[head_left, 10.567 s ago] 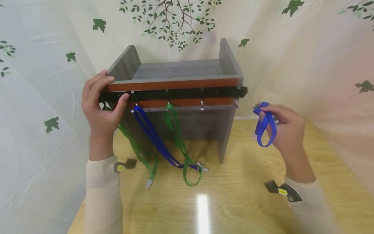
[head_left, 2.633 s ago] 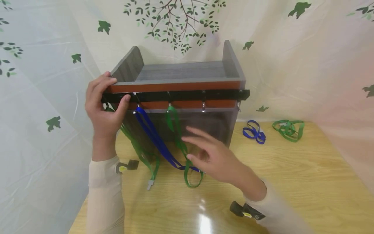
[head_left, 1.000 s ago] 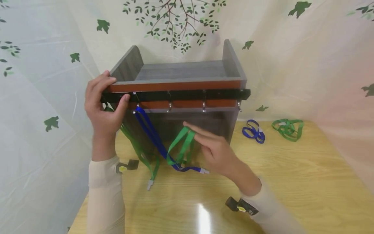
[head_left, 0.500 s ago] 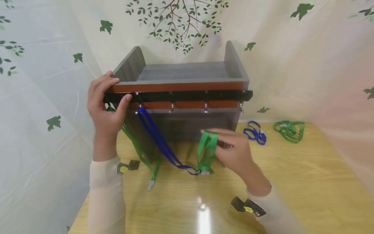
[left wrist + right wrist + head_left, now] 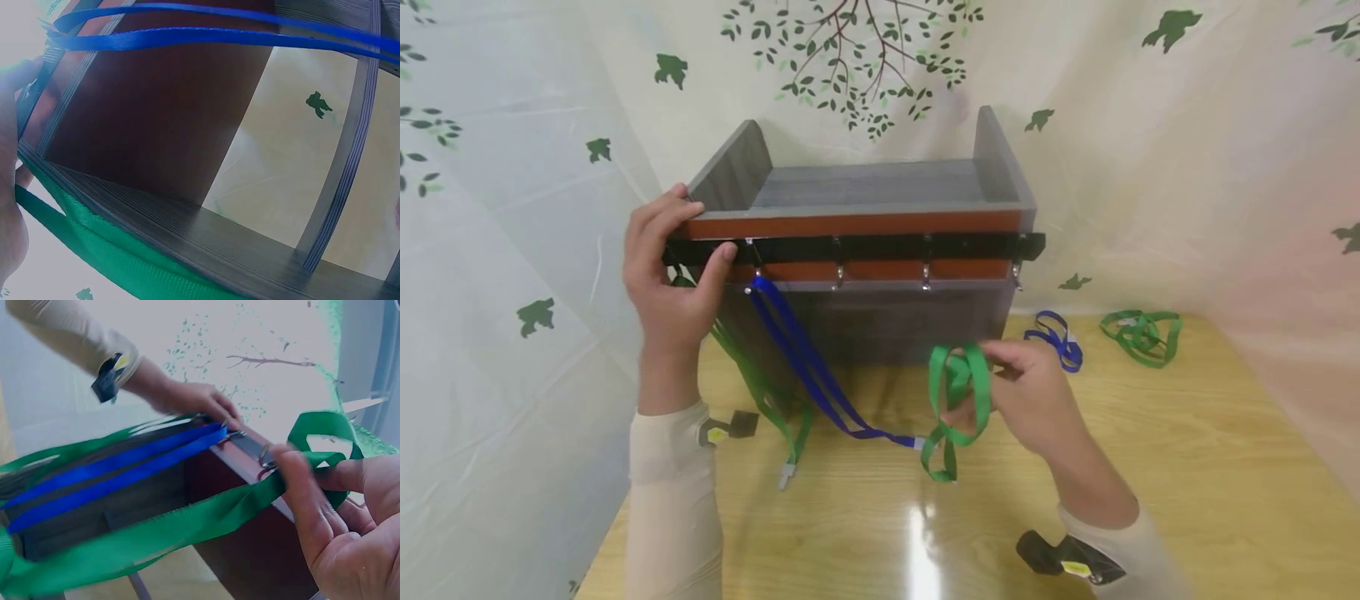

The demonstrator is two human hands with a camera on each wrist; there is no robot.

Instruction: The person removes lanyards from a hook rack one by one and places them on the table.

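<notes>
My left hand [image 5: 673,267] grips the left end of the black hook rail [image 5: 880,247] and the front edge of the grey wooden shelf [image 5: 880,185]. My right hand [image 5: 1030,396] pinches a looped green lanyard [image 5: 937,392] in front of the shelf's lower right, off the hooks. In the right wrist view this lanyard [image 5: 162,540] trails from between thumb and fingers. A blue lanyard [image 5: 797,350] hangs from the second hook, its clip resting on the table. Another green lanyard [image 5: 748,375] hangs at the far left, its top partly hidden behind my left hand.
Three bare metal hooks [image 5: 927,275] line the rail's right part. On the table [image 5: 820,533], right of the shelf, lie a coiled blue lanyard [image 5: 1060,346] and a coiled green lanyard [image 5: 1142,337]. A leaf-printed cloth [image 5: 1112,167] hangs behind.
My right hand has taken the green lanyard off the middle hook and carried it right, gathering it into loops. Earlier it laid down the blue lanyard on the right. My left hand stays put.
</notes>
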